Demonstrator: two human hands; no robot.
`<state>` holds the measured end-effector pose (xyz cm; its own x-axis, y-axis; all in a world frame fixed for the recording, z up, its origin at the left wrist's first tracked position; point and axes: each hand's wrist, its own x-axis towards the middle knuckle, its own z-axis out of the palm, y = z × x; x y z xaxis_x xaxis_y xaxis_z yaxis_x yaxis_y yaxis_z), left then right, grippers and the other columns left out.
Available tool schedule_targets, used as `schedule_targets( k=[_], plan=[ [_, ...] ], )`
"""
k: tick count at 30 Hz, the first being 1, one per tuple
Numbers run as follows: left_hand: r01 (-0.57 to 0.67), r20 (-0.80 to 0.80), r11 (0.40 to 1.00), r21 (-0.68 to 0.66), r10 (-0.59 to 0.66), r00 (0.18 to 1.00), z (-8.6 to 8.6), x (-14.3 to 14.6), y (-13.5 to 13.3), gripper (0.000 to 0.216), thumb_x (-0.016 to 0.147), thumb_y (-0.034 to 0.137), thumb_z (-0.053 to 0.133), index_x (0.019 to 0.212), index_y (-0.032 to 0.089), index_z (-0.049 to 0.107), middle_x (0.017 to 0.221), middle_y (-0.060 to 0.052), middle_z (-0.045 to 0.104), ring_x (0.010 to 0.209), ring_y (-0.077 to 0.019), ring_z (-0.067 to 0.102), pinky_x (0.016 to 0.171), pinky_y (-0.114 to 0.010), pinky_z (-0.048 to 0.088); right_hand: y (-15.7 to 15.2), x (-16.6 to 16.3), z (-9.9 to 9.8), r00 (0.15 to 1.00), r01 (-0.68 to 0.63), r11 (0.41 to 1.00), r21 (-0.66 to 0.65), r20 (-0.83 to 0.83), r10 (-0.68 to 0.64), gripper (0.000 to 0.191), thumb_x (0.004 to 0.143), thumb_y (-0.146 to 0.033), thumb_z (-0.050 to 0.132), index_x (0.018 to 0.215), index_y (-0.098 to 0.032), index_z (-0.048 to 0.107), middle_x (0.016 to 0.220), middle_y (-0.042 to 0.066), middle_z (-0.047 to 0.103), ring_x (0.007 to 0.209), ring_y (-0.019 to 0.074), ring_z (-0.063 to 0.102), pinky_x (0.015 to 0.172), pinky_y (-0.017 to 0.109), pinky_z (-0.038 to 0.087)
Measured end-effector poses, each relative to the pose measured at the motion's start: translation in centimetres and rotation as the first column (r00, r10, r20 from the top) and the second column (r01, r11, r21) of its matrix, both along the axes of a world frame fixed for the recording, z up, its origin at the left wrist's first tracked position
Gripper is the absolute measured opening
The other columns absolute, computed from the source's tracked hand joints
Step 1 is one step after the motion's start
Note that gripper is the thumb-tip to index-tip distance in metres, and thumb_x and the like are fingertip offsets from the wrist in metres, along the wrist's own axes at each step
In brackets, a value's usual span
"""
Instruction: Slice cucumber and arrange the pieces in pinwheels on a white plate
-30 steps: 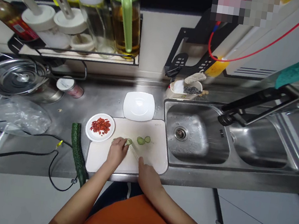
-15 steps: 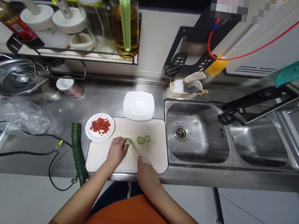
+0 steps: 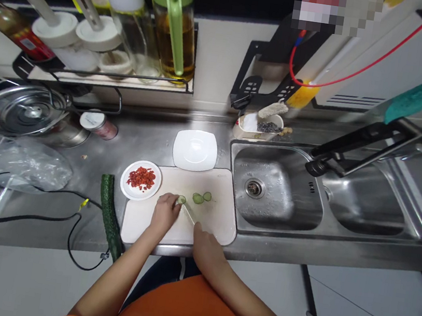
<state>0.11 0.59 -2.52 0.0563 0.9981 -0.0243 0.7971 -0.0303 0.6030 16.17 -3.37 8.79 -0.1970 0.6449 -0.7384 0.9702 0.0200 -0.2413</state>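
On the white cutting board (image 3: 213, 221) my left hand (image 3: 164, 213) is curled over a short piece of cucumber (image 3: 181, 199), pinning it down. My right hand (image 3: 204, 244) grips a knife (image 3: 188, 212) whose blade lies against the cucumber's cut end. Two cut slices (image 3: 201, 197) lie just right of the blade. A whole dark green cucumber (image 3: 109, 214) rests on the counter left of the board.
A small round plate of chopped red bits (image 3: 141, 179) touches the board's far left corner, and a square white plate (image 3: 195, 149) sits behind it. A double steel sink (image 3: 326, 200) is to the right. A pot lid (image 3: 25, 111), plastic bag (image 3: 22, 163) and black cable (image 3: 49, 216) lie left.
Both hands stay at the cucumber piece; the knife blade has shifted only slightly. The view has drifted a little.
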Motion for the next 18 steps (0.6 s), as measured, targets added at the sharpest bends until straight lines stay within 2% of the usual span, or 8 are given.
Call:
schedule_targets(
  k=[7,10,11,14,18],
  plan=[
    [-0.052,0.044,0.996,-0.065,0.055,0.997,0.7,0.3,0.7,0.015,0.071,0.016,0.059,0.086,0.019,0.061,0.079,-0.004,0.062,0.077,-0.0188,0.056,0.073,-0.03,0.045,-1.5,2.3,0.4,0.998,-0.021,0.999,-0.03,0.052,0.023,0.042,0.085,0.001,0.03,0.123,-0.011,0.044,0.097,0.017,0.066,0.095,0.0251,0.064,0.072,0.03,0.047],
    [-0.074,0.05,0.989,-0.128,0.081,0.995,1.4,0.5,0.8,0.005,0.076,0.024,0.057,0.076,0.02,0.059,0.066,0.001,0.058,0.064,-0.0149,0.053,0.064,-0.026,0.04,-1.9,3.2,0.7,0.998,-0.017,0.998,-0.063,0.059,0.021,0.043,0.083,0.001,0.032,0.122,-0.012,0.046,0.096,0.016,0.066,0.094,0.0253,0.064,0.072,0.03,0.047],
    [-0.086,0.06,0.984,-0.154,0.096,0.994,1.7,0.5,0.8,0.009,0.078,0.027,0.055,0.073,0.02,0.059,0.062,0.002,0.057,0.061,-0.0137,0.051,0.061,-0.025,0.039,-1.9,3.5,0.8,0.998,-0.012,0.997,-0.073,0.057,0.017,0.043,0.083,0.001,0.033,0.121,-0.012,0.047,0.095,0.016,0.066,0.093,0.0251,0.064,0.072,0.03,0.046],
    [-0.165,0.112,0.964,-0.21,0.191,0.975,2.2,-0.2,0.5,0.018,0.08,0.035,0.054,0.072,0.02,0.06,0.061,0.003,0.06,0.057,-0.0118,0.052,0.058,-0.023,0.038,-1.9,3.9,1.0,0.999,0.002,0.996,-0.089,0.053,0.003,0.044,0.082,0.002,0.033,0.121,-0.013,0.047,0.094,0.015,0.066,0.092,0.0245,0.064,0.07,0.029,0.046],
    [-0.335,0.133,0.911,-0.241,0.373,0.918,2.3,-2.3,-0.2,0.017,0.076,0.035,0.056,0.08,0.02,0.064,0.071,0.002,0.067,0.063,-0.0126,0.059,0.064,-0.022,0.041,-1.7,3.9,1.2,0.999,0.003,0.994,-0.107,0.054,0.003,0.046,0.08,0.003,0.032,0.121,-0.012,0.046,0.093,0.015,0.066,0.091,0.0249,0.064,0.067,0.029,0.045]
  ],
)
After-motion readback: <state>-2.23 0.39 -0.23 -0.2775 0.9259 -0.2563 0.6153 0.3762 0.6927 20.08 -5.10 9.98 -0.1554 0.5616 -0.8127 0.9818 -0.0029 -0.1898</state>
